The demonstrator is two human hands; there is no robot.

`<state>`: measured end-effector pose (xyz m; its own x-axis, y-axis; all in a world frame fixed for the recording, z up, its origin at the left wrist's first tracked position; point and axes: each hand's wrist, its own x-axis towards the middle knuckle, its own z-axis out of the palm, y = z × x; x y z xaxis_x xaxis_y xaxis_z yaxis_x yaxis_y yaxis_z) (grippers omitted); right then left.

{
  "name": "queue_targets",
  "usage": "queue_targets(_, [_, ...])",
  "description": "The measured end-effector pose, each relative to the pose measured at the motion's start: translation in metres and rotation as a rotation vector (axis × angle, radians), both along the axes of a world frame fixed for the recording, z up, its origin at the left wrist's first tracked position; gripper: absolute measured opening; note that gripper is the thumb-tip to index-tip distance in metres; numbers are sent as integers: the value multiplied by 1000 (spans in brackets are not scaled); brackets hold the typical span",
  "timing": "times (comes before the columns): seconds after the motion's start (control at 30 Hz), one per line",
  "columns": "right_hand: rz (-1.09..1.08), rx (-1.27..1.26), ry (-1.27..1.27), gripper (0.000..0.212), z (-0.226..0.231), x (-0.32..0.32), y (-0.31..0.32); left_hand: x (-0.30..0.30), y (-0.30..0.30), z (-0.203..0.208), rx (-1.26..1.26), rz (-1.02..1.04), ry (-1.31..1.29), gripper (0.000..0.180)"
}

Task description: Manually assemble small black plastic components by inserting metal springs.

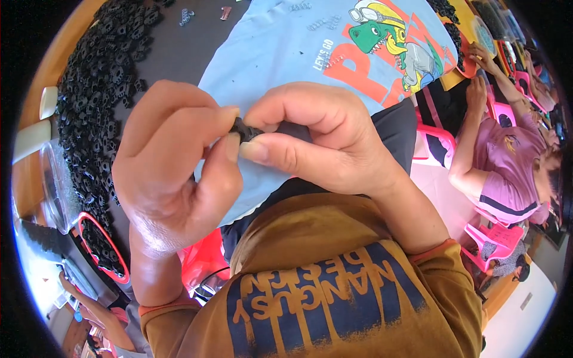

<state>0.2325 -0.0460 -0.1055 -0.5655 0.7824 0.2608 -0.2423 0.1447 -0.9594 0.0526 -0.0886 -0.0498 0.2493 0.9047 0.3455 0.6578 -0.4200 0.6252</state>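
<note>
A small black hair claw clip is held up in front of my body, over a light blue cloth. Thumb and fingers of my left hand pinch its left side. From the other side my right hand grips it between thumb and bent forefinger. Fingertips cover most of the clip, so whether its jaws are apart cannot be made out. The blue cloth, printed with a cartoon dinosaur, spreads across my lap and the table edge.
Many black claw clips are heaped along the table's left side. A bluish clip and a reddish one lie at the far edge. A red-rimmed basket sits lower left. A person in purple works at right near pink stools.
</note>
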Motion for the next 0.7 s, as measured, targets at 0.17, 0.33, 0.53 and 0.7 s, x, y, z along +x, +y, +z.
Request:
queue_targets(0.17, [93, -267, 29, 12, 11, 3, -1, -1, 0, 0, 107, -35, 108, 36])
queue_targets(0.33, [127, -363, 79, 11, 11, 3, 0, 3, 0, -8, 176, 12, 246, 46])
queue_targets(0.53, [118, -370, 130, 11, 9, 1, 0, 1, 0, -14, 316, 15, 291, 46])
queue_targets(0.7, [141, -412, 120, 10, 13, 1, -1, 3, -3, -14, 264, 34, 235, 47])
